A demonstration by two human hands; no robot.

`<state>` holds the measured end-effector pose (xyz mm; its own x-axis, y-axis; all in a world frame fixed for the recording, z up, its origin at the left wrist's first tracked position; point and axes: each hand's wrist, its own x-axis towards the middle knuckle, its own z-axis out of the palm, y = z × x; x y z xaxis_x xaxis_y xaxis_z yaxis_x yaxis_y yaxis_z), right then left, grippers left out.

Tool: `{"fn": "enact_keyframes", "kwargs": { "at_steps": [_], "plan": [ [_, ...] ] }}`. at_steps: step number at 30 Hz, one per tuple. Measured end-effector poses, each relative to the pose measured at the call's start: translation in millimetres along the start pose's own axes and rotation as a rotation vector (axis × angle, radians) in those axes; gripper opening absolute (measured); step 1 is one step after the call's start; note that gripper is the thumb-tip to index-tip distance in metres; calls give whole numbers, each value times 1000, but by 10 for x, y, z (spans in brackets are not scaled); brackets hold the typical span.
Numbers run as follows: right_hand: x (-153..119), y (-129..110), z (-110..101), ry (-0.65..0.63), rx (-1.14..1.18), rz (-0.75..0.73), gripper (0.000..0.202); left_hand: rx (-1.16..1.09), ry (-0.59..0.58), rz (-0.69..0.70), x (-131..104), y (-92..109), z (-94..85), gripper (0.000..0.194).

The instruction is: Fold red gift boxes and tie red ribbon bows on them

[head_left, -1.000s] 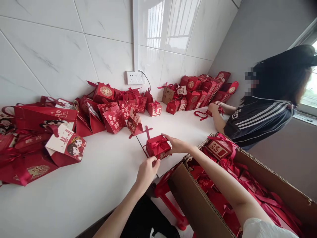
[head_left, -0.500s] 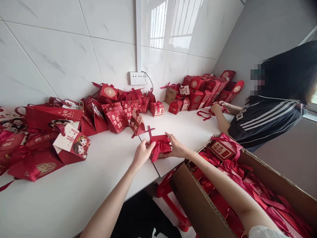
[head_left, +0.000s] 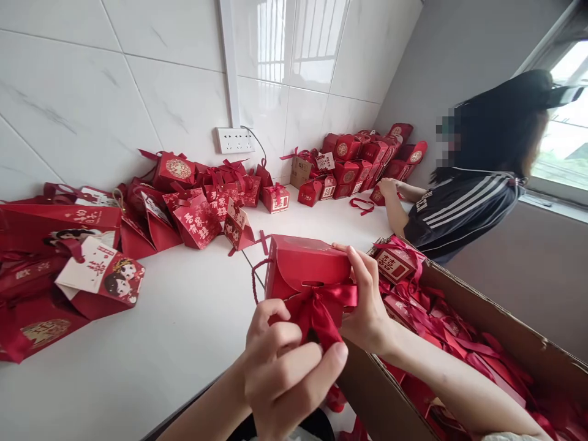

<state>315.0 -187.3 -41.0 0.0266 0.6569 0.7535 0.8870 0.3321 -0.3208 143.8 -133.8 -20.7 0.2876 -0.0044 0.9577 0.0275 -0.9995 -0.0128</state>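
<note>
A red gift box (head_left: 305, 260) with a red cord handle on its left side is held up off the table, close to me. Its front carries a satin ribbon bow (head_left: 324, 309). My right hand (head_left: 367, 303) grips the box from its right side, fingers over the top edge. In front of the bow, my left hand (head_left: 287, 364) has its fingers curled at the ribbon's hanging tail. The lower front of the box is partly hidden behind that hand.
Red gift boxes (head_left: 197, 217) line the white table (head_left: 184, 331) along the tiled wall, with a stacked pile (head_left: 353, 156) further right. A cardboard carton (head_left: 487, 294) full of beribboned boxes stands at my right. Beyond it, a person (head_left: 473, 196) handles a red box.
The box has come up off the table and nearer to me in my right hand. My left hand has moved from its left side to the front bow. The view has shifted rightward.
</note>
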Motion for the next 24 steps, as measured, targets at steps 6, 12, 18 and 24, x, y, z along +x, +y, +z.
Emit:
{"fn": "enact_keyframes", "kwargs": {
  "at_steps": [6, 12, 18, 24],
  "plan": [
    [-54, -43, -253, -21, -31, 56, 91, -55, 39, -395, 33, -264, 109, 6],
    [-369, 151, -579, -18, 499, 849, 78, -164, -471, -959, -151, -678, 645, 21],
    [-746, 231, -907, 335, 1268, 1357, 39, -443, -638, -432, -578, -258, 1267, 24],
    [-952, 241, -1192, 596, 979, 1341, 48, -352, -646, -372, -912, 75, 1485, 19]
  ]
}}
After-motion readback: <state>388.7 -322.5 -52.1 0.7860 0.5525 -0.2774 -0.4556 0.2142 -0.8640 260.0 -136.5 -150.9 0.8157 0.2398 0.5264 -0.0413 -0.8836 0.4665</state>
